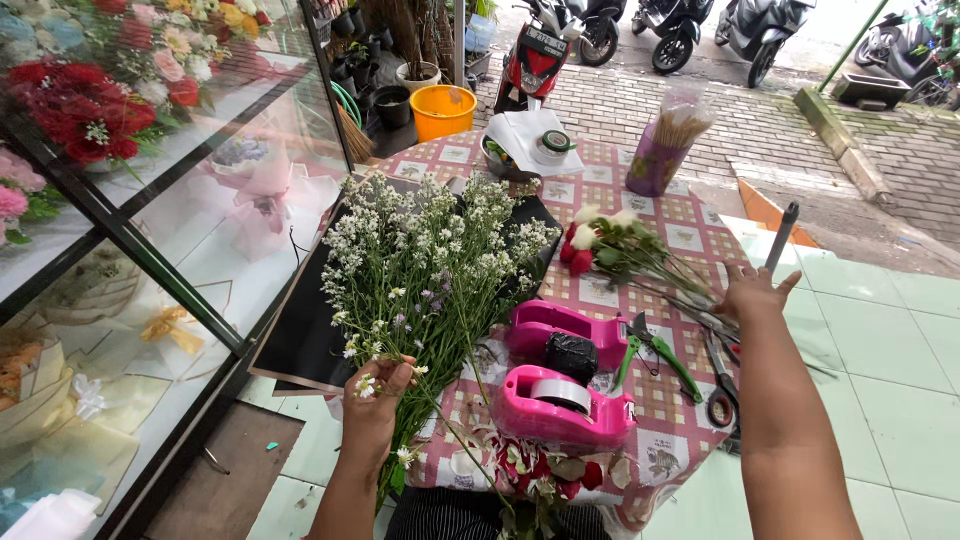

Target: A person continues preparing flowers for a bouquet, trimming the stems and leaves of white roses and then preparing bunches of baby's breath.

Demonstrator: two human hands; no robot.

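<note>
My left hand (pixel 375 395) is closed around the stems of a big bunch of small white flowers (pixel 430 255), holding it upright over the table's left side. Out at the table's right edge, my right hand (pixel 752 290) grips a grey-handled tool (pixel 781 235) that points upward. The right hand hovers just past the stems of a bundle of red and white roses (pixel 610 245) lying on the checked tablecloth (pixel 690 235).
Two pink tape dispensers (pixel 560 400) and a black tape roll (pixel 571 355) sit near me, with green-handled pruners (pixel 655 350) and scissors (pixel 720 385) to their right. A purple bag of sticks (pixel 665 145), a bowl (pixel 505 160), an orange bucket (pixel 443 110), a glass flower case (pixel 150 200) and scooters (pixel 540 50) surround the table.
</note>
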